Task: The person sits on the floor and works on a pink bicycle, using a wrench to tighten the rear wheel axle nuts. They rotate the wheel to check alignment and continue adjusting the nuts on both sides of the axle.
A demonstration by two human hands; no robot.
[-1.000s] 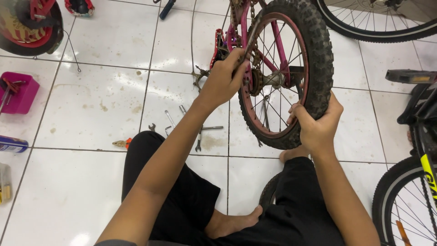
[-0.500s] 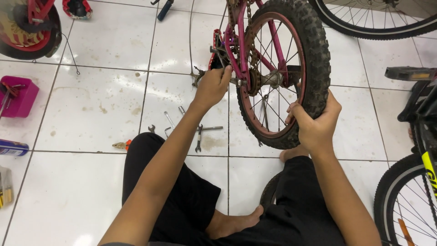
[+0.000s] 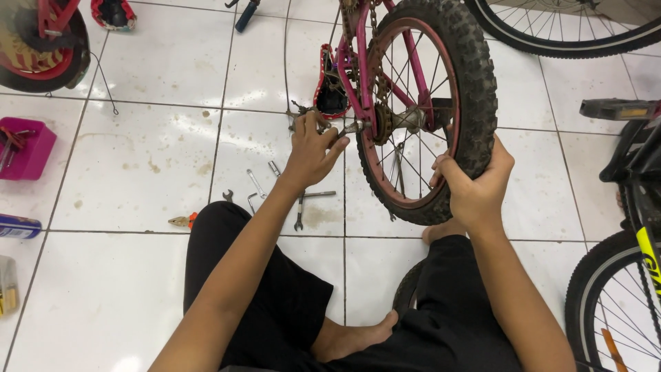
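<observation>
Hands worked a small pink bicycle (image 3: 358, 83) upturned on the tiled floor (image 3: 138, 165): left hand (image 3: 311, 153) pinched the axle nut (image 3: 352, 127), right hand (image 3: 475, 189) clasped the knobby tyre (image 3: 475, 83). Bracing the wheel firmly would have helped. Far left, a pink tray (image 3: 24, 148) held small tools.

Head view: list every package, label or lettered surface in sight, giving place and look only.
Blue cylindrical spray can: lying at the left edge, pale label band.
Clear plastic box: lower left edge, yellowish contents.
Yellow lettered patch on black bicycle frame: right edge, above a spoked wheel.
No screens or signs.
</observation>
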